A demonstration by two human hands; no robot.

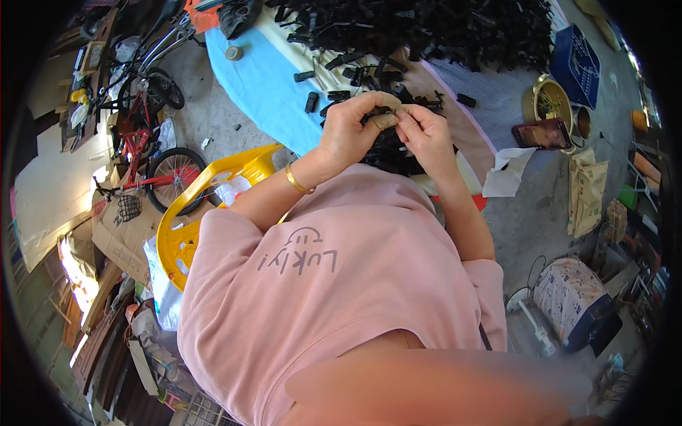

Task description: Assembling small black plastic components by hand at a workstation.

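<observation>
In front of my chest, my left hand point(348, 131) and my right hand point(426, 135) meet at the fingertips. Both are closed in a pinch, with tan wrapping on fingers of the left. Whatever lies between the fingertips is too small or hidden to make out. Just below and behind the hands lie loose black plastic pieces point(387, 153), some close to my lap. More small black pieces point(311, 101) are scattered left of the hands on the cloth. Farther off rises a large heap of similar black parts point(419, 32).
The heap lies on blue cloth point(249, 85) and other pale sheets. To the right are a phone point(541, 134), a gold-coloured pot point(533, 106), white paper point(508, 174) and a blue crate point(574, 67). A yellow plastic chair point(170, 241) and red bicycle point(138, 145) stand left.
</observation>
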